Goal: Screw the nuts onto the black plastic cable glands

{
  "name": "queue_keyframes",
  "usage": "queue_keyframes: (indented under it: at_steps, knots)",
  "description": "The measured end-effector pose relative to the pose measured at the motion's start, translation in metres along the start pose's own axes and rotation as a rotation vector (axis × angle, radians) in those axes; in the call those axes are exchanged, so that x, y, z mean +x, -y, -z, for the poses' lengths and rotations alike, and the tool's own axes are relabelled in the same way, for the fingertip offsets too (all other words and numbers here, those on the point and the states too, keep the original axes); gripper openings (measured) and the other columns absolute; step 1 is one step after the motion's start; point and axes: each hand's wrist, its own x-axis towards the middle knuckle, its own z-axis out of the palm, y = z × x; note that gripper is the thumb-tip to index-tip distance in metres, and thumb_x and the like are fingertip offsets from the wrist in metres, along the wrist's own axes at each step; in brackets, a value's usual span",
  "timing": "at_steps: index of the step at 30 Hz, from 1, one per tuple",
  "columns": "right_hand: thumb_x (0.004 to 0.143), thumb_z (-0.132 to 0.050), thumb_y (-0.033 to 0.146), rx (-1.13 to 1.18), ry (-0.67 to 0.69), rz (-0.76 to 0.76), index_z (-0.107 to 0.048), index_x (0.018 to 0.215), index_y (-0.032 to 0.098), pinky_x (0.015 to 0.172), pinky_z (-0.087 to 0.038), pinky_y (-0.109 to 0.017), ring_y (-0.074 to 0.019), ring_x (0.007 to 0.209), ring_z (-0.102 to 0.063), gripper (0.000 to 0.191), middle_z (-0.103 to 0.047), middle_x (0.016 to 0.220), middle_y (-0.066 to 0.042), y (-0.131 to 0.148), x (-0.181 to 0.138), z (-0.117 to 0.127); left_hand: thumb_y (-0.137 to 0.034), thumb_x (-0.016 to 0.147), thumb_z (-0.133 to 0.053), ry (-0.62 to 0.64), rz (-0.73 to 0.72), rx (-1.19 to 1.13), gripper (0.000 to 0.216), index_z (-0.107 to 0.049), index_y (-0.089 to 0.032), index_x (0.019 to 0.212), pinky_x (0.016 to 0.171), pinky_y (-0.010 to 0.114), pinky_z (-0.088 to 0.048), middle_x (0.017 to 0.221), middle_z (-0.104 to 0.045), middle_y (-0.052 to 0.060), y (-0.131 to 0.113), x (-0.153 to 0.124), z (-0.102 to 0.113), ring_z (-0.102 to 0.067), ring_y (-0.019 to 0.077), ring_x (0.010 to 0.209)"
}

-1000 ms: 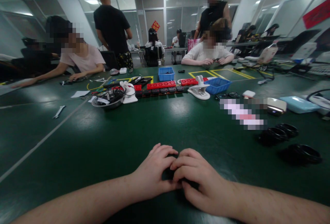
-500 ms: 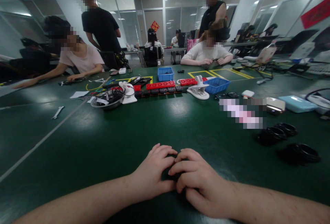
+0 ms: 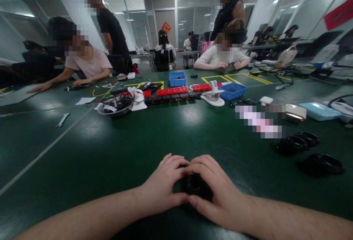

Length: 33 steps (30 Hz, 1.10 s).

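Note:
A black cable coil (image 3: 194, 183) lies low on the green table (image 3: 132, 140), between my two hands. From its left side my left hand (image 3: 167, 183) curves round it, fingers at the far edge and thumb at the near edge. My right hand (image 3: 220, 192) wraps it from the right, its fingertips meeting those of the left hand and its thumb close to the left thumb. Much of the coil is hidden under the fingers. To the right lie more black coils (image 3: 321, 164), apart from my hands.
A metal bowl of black parts (image 3: 116, 113), white clamps (image 3: 212, 98), red strips (image 3: 171, 91) and blue bins (image 3: 233, 92) line the middle of the table. A wrench (image 3: 63, 120) lies left, a light-blue case (image 3: 320, 111) right. Two people sit across the table.
My right hand's fingers have lifted and spread, uncovering the coil's middle. My left hand stays in place. The person standing at the back left has shifted rightward and turned.

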Motion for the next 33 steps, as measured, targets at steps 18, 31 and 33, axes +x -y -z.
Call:
queue_keyframes:
  at_steps: [18,31,33]
  knots:
    - [0.068,-0.055,0.013,-0.035,0.047,-0.063,-0.052,0.084,0.018,0.077,-0.039,-0.036,-0.0181,0.085,-0.046,0.018,-0.054,0.087,-0.004,-0.0025,0.0006,-0.0035,-0.029,0.069,-0.066,0.001,0.042,-0.023,0.033,-0.058,-0.023,0.099,0.105,0.049,-0.018,0.117,-0.051,0.004,-0.0063,0.0011,0.0034,-0.041,0.0249,0.115]
    - [0.060,-0.041,0.004,0.050,0.105,0.093,-0.053,0.078,0.018,0.084,-0.037,-0.035,-0.0158,0.086,-0.050,0.026,-0.061,0.084,-0.002,0.0005,0.0033,-0.0005,-0.038,0.069,-0.068,0.012,0.044,-0.017,0.034,-0.060,-0.025,0.099,0.104,0.050,-0.018,0.119,-0.051,0.004,-0.0048,0.0018,0.0008,-0.040,0.0253,0.116]
    - [0.060,-0.040,0.004,0.056,0.099,0.102,-0.053,0.076,0.018,0.085,-0.037,-0.035,-0.0152,0.084,-0.050,0.025,-0.061,0.081,-0.001,0.0011,0.0029,-0.0006,-0.039,0.069,-0.068,0.008,0.039,-0.011,0.032,-0.061,-0.024,0.096,0.104,0.050,-0.019,0.118,-0.051,0.004,-0.0041,0.0020,0.0005,-0.041,0.0255,0.116]
